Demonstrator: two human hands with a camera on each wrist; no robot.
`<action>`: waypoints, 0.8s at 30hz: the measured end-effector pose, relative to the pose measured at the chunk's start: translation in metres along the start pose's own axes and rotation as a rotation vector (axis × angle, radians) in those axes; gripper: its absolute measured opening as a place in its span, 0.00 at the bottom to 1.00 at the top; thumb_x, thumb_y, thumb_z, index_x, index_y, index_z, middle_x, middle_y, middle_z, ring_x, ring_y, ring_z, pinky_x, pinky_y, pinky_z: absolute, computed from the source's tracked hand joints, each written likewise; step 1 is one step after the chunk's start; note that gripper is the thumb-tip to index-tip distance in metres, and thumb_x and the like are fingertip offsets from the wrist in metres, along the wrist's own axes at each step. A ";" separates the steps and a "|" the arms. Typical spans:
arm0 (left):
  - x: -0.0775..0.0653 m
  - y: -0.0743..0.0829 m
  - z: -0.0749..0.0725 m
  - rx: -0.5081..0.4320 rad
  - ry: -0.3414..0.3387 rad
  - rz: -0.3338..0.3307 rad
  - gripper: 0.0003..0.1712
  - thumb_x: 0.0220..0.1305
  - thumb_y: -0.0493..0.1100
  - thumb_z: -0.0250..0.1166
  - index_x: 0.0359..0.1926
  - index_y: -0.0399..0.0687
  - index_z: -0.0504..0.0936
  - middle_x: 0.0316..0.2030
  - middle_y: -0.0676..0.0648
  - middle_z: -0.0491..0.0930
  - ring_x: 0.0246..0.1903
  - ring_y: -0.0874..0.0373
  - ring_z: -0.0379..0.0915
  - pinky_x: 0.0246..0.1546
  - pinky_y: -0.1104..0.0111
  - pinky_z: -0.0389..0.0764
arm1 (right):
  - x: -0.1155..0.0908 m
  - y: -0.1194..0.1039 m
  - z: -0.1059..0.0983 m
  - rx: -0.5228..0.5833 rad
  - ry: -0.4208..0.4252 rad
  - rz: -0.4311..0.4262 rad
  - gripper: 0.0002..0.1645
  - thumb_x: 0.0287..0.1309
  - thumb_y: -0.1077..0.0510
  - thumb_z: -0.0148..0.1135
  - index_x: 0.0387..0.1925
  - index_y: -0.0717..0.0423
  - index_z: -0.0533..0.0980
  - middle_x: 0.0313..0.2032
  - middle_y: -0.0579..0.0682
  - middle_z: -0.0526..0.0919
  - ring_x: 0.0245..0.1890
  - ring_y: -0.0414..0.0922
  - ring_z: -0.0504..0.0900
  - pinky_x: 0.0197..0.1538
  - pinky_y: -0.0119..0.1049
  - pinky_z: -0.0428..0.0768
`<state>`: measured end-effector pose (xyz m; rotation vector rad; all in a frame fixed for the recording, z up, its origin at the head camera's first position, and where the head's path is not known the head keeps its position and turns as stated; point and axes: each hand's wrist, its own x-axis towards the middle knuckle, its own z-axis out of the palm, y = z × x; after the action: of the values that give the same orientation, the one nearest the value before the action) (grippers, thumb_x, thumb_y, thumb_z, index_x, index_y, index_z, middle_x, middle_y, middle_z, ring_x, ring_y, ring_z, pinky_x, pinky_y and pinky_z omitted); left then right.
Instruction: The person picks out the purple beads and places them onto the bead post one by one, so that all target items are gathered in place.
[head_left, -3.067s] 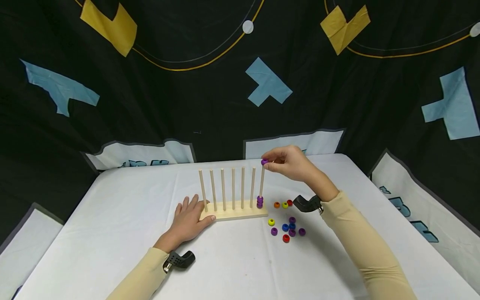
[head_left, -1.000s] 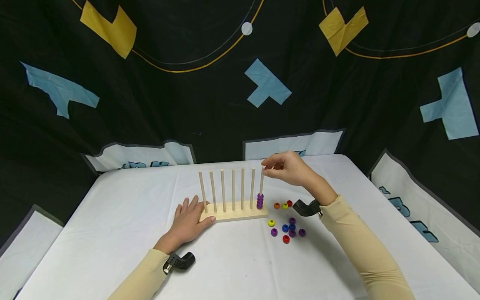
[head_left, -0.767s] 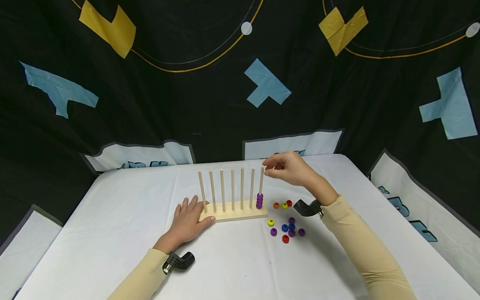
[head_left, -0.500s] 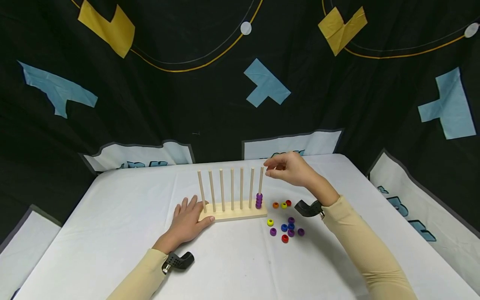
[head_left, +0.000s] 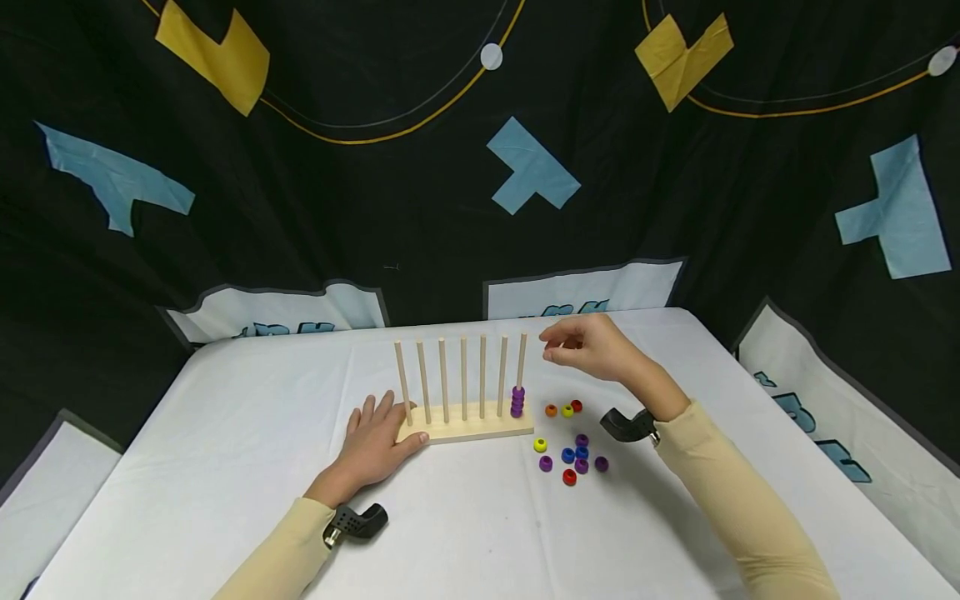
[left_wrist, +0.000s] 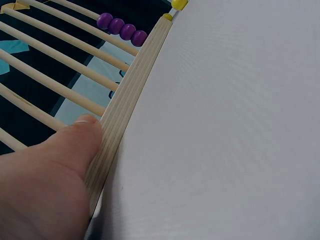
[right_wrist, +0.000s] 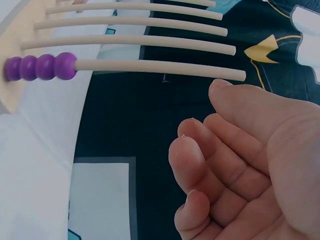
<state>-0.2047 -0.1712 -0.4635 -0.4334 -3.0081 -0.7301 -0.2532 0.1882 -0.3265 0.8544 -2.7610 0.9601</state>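
A wooden stand [head_left: 468,427] with a row of upright pegs stands on the white table. Several purple beads [head_left: 517,402] are stacked at the bottom of its rightmost peg; the other pegs are bare. My left hand [head_left: 375,442] rests on the stand's left end, fingers spread, with the thumb [left_wrist: 82,135] along the front edge in the left wrist view. Just right of the rightmost peg's top, my right hand [head_left: 588,343] hovers with loosely bent fingers. In the right wrist view nothing lies between its thumb and fingers [right_wrist: 187,155].
Right of the stand lie loose beads: an orange bead [head_left: 551,410], yellow beads [head_left: 540,445], red beads [head_left: 570,477], blue beads [head_left: 567,456] and purple beads [head_left: 602,464]. A black curtain [head_left: 435,242] hangs behind the white table [head_left: 465,525].
The purple bead my right hand held atop the rightmost peg has dropped onto the stack below. That hand has since drawn away to the right. My left hand stays in place.
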 end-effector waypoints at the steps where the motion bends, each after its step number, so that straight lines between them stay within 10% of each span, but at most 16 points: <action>1: 0.000 0.000 0.000 0.001 -0.001 0.000 0.37 0.72 0.58 0.58 0.70 0.38 0.69 0.76 0.24 0.54 0.76 0.21 0.41 0.71 0.28 0.44 | -0.001 0.002 0.000 0.002 0.001 0.005 0.15 0.61 0.61 0.71 0.48 0.62 0.85 0.38 0.54 0.90 0.29 0.42 0.77 0.33 0.29 0.80; 24: 0.000 0.001 -0.001 0.016 0.005 0.002 0.36 0.72 0.58 0.59 0.69 0.37 0.70 0.75 0.24 0.55 0.76 0.21 0.42 0.71 0.28 0.45 | -0.045 0.039 0.022 0.066 -0.028 0.134 0.16 0.61 0.60 0.70 0.48 0.64 0.85 0.35 0.51 0.90 0.29 0.41 0.79 0.34 0.29 0.80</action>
<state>-0.2045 -0.1709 -0.4621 -0.4332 -3.0067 -0.7057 -0.2347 0.2213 -0.3766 0.7042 -2.8559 1.0744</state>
